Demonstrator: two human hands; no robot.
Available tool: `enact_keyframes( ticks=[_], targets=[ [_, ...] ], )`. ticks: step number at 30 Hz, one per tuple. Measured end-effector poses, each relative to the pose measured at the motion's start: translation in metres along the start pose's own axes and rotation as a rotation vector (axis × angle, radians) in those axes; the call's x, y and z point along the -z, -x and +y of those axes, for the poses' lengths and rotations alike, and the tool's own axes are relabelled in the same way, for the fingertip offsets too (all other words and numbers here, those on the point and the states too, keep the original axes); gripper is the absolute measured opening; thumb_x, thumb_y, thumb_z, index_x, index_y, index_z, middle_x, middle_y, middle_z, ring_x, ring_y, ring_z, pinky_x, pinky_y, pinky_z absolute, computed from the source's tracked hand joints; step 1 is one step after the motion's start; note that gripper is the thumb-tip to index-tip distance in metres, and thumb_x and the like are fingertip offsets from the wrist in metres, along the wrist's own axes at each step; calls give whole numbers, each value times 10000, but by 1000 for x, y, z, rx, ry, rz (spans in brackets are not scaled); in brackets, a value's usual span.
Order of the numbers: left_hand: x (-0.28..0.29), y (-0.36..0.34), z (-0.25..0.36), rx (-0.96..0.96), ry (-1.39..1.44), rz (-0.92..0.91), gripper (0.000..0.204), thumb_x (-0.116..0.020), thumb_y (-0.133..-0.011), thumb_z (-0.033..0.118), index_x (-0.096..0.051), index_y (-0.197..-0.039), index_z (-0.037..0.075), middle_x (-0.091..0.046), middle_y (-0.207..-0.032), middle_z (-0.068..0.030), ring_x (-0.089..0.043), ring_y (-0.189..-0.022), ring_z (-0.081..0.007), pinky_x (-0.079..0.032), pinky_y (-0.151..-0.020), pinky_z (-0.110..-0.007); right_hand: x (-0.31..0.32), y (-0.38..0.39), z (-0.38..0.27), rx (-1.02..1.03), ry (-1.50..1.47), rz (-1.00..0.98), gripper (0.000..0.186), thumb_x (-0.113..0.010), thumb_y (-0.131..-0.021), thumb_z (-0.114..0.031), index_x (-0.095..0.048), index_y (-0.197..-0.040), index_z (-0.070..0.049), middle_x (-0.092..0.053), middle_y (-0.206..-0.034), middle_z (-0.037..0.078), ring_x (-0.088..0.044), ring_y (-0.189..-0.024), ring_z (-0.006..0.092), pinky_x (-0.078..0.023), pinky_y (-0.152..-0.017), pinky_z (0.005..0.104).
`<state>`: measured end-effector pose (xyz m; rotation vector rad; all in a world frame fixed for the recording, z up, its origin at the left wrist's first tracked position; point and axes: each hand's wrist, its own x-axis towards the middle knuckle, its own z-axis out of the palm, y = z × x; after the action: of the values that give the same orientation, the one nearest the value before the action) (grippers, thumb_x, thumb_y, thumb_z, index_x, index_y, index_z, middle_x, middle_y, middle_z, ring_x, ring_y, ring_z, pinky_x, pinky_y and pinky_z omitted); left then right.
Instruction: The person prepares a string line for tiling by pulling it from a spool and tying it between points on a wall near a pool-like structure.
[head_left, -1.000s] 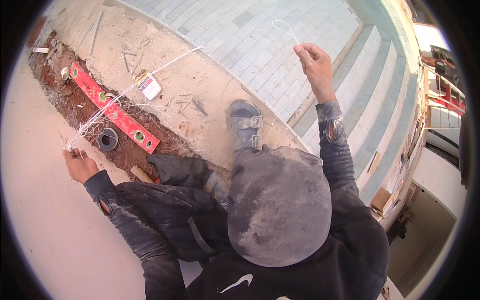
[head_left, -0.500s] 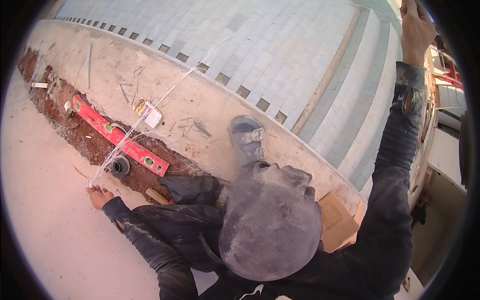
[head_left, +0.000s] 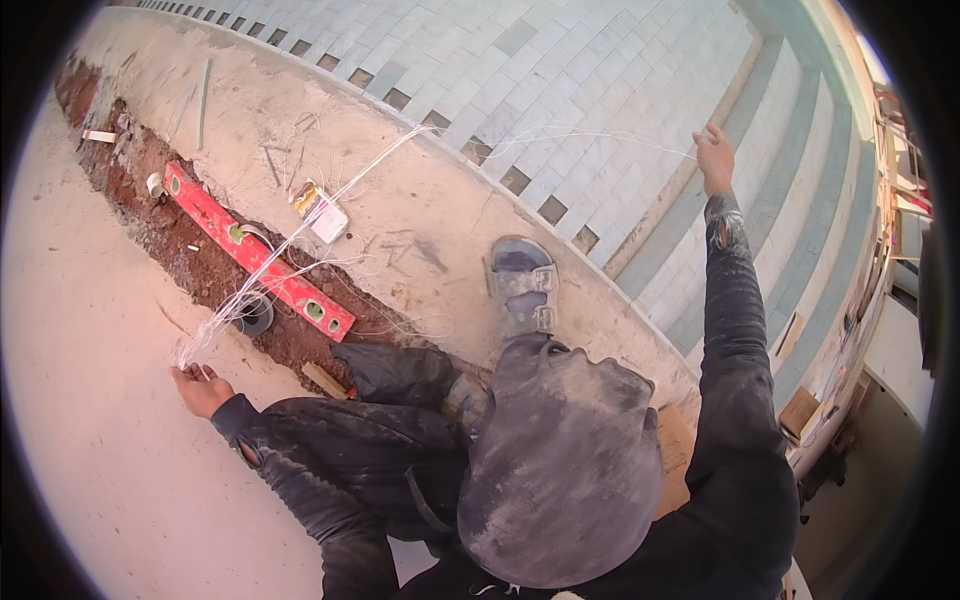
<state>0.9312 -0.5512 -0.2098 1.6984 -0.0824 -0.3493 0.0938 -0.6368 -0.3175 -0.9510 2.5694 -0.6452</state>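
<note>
My left hand (head_left: 203,388) is closed on the end of a bundle of thin white strings (head_left: 228,318), low over the pale concrete at the left. From there the bundle runs up and to the right, across a trench and a small white and yellow box (head_left: 325,215). Loose strands of it arc above the tiled floor to my right hand (head_left: 713,158). That arm is stretched out far to the right, its fingers pinched on the strand ends. Beneath the bundle, a red spirit level (head_left: 262,258) lies along the trench, beside a round grey pipe end (head_left: 255,314).
The trench of reddish soil (head_left: 130,145) crosses the concrete at the left. My sandalled foot (head_left: 523,285) stands near the edge of a lower tiled basin (head_left: 560,80). Curved steps (head_left: 765,165) rise at the right. Cardboard (head_left: 676,455) lies by my right side.
My right hand has come down and left from the upper right edge, the strands now sagging in an arc. My left hand stays about where it was. The view has shifted slightly.
</note>
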Motion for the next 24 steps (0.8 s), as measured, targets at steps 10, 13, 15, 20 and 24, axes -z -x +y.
enact_keyframes(
  ticks=[10,13,15,20,24],
  targets=[
    [10,-14,-1,-14,7,-35,325,-621,-919,310,-549,-1012,7,-469,-891,-36,-456,-847,-164,-386,-759,-341,-269,154,-142,332,-460,-962,393,-609,-844,-112,-603,-1235,-75,-636,-1179,133,-582,-1108,260,-448,-955,341],
    [17,-14,-2,-1,-23,36,292,-637,-910,311,-555,-954,35,-475,-844,-16,-465,-808,-154,-392,-732,-332,-276,165,-154,216,-509,-948,209,-620,-859,-149,-703,-1022,-47,-701,-983,91,-625,-956,198,-466,-862,322],
    [15,-15,-6,27,-65,54,253,-634,-912,312,-566,-906,68,-489,-800,3,-478,-774,-144,-398,-712,-321,-263,170,-152,222,-483,-901,183,-623,-858,-155,-702,-977,-40,-699,-956,89,-625,-929,189,-472,-842,323],
    [3,-27,-19,59,-137,-10,258,-620,-915,327,-568,-924,74,-489,-795,7,-487,-784,-145,-403,-711,-326,-247,171,-140,169,-605,-878,184,-628,-862,-176,-666,-975,-36,-673,-876,71,-616,-863,147,-479,-797,316],
    [-2,-16,-22,64,-83,-22,241,-612,-925,313,-559,-935,79,-482,-774,14,-477,-764,-136,-391,-725,-325,-228,179,-150,251,-599,-845,276,-641,-870,-206,-622,-1098,-52,-669,-931,82,-616,-882,163,-479,-810,318]
  ],
)
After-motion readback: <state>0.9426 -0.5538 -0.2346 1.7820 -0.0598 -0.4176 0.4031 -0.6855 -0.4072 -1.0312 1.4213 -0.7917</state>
